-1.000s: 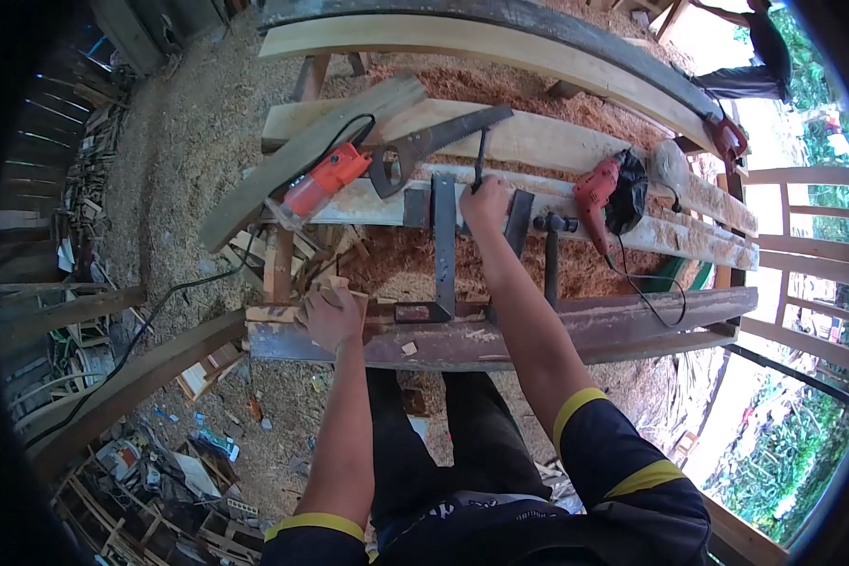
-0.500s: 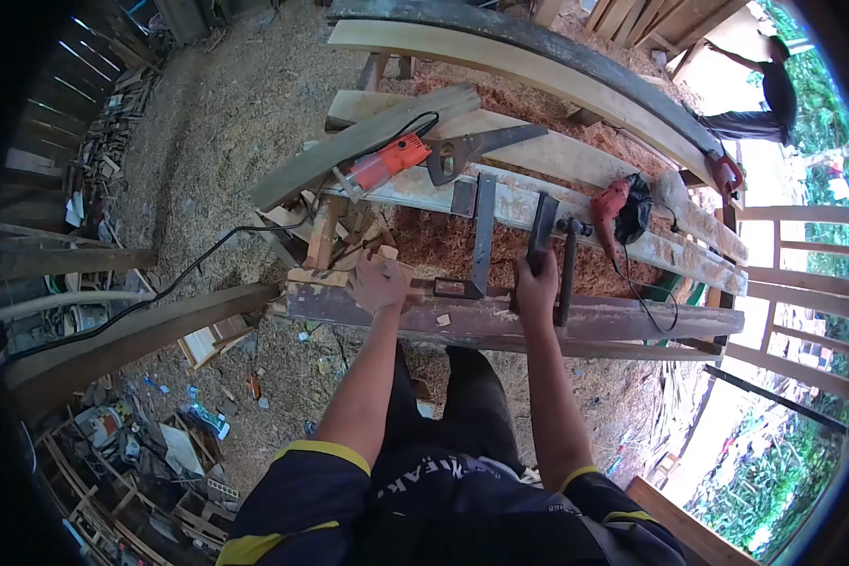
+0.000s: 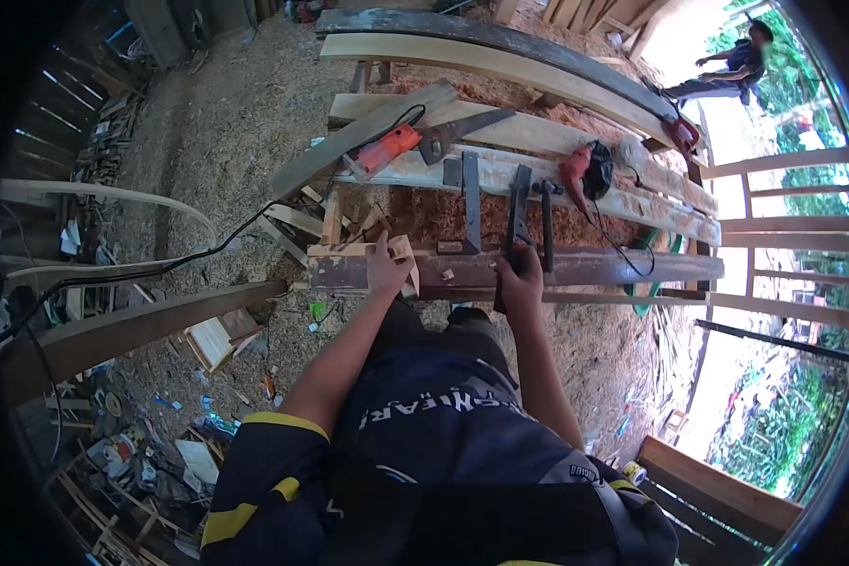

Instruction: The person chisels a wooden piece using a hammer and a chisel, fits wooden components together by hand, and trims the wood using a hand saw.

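My left hand (image 3: 387,270) is closed around a short pale wooden piece (image 3: 403,249), which is tilted at the left end of the dark plank (image 3: 575,268). Farther right, my right hand (image 3: 521,275) grips a dark flat-bladed tool (image 3: 518,203) by its lower end; its exact kind is unclear. The blade points away from me across the gap between the boards. Just right of this tool lies a hammer (image 3: 548,222). A metal square (image 3: 471,208) rests between my hands, spanning the gap.
Beyond lie a handsaw (image 3: 467,130), an orange-red power tool (image 3: 387,151) and a red corded power tool (image 3: 577,174). Long boards (image 3: 500,63) stretch across the back. A black cable (image 3: 226,236) runs left. Another person (image 3: 740,71) is at the far right.
My left hand has raised and tilted the wooden piece. The right hand's tool has shifted closer to the hammer's left side. My view has moved, and the other person has changed posture.
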`<state>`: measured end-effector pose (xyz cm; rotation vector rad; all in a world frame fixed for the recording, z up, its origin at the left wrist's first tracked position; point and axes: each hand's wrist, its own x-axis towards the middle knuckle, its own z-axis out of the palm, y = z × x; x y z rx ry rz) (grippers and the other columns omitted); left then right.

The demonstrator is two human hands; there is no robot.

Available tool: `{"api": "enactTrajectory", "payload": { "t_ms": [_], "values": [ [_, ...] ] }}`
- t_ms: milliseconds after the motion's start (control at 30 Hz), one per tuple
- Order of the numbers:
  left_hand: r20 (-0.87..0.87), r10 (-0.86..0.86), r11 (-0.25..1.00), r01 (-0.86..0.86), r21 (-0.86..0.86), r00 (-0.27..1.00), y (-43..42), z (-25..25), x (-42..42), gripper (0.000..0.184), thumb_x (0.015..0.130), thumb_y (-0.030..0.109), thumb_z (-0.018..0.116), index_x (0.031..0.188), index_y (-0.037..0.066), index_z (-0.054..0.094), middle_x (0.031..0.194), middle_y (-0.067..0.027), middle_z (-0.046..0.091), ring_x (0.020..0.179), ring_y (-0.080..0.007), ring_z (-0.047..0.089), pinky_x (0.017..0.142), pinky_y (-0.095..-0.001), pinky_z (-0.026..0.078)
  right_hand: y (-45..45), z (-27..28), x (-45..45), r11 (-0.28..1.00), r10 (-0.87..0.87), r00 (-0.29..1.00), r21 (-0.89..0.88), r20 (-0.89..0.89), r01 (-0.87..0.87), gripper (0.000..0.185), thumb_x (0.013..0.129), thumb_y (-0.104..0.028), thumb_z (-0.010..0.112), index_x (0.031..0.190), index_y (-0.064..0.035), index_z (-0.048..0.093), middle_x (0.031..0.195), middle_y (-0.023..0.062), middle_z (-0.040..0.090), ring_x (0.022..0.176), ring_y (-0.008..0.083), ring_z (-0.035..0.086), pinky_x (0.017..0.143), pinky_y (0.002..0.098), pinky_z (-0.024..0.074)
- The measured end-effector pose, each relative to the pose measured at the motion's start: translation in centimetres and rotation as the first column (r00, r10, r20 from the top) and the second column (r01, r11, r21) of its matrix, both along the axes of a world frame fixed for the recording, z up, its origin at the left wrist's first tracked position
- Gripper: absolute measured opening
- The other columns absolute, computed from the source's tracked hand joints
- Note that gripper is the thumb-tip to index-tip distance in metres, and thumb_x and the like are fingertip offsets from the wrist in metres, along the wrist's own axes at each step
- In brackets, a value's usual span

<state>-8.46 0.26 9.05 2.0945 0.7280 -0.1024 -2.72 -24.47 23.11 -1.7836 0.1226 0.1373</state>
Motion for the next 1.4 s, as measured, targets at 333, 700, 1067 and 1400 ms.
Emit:
{"api": "enactTrajectory", "payload": {
  "t_ms": [333,700,1067,1400],
  "values": [
    [-0.004,-0.544,0.838,0.543,-0.058,0.839,1.5,0.2,0.8,0.093,0.069,0.028,0.091,0.145,0.012,0.041,0.156,-0.0291,0.026,0.138,-0.0439,0.047,0.104,-0.0479,0.052,2.0,2.5,-1.2,0.998,-0.069,0.997,0.008,0.021,0.069,0.016,0.089,-0.001,0.069,0.102,-0.0004,0.060,0.091,0.0060,0.064,0.087,0.0148,0.061,0.081,0.0311,0.0499],
    [-0.233,-0.853,0.264,0.770,0.580,0.467,1.3,2.3,1.6,0.062,0.075,0.031,0.085,0.130,0.016,0.061,0.139,-0.0105,0.054,0.126,-0.0311,0.056,0.101,-0.0467,0.043,1.0,3.7,-3.5,0.971,-0.166,0.982,0.160,-0.084,0.178,0.019,0.094,0.001,0.065,0.110,-0.0026,0.057,0.094,0.0062,0.065,0.084,0.0136,0.064,0.077,0.0282,0.0523],
    [-0.142,-0.709,0.565,0.678,0.470,0.690,2.1,3.6,-0.3,0.053,0.081,0.046,0.082,0.118,0.013,0.062,0.117,-0.0094,0.060,0.114,-0.0332,0.060,0.092,-0.0501,0.050,0.3,5.8,-5.8,0.958,-0.262,0.955,0.084,-0.136,0.275,0.018,0.093,-0.002,0.067,0.108,-0.0023,0.058,0.093,0.0044,0.064,0.085,0.0117,0.062,0.077,0.0282,0.0509],
    [-0.119,-0.644,0.681,0.637,0.360,0.756,1.0,0.7,0.2,0.059,0.084,0.046,0.081,0.121,0.006,0.057,0.115,-0.0161,0.057,0.107,-0.0375,0.057,0.090,-0.0477,0.051,2.2,2.6,-4.3,0.977,-0.199,0.970,0.051,-0.138,0.207,0.022,0.093,0.000,0.068,0.112,-0.0018,0.058,0.096,0.0050,0.066,0.087,0.0117,0.063,0.077,0.0273,0.0513]
  ]
}}
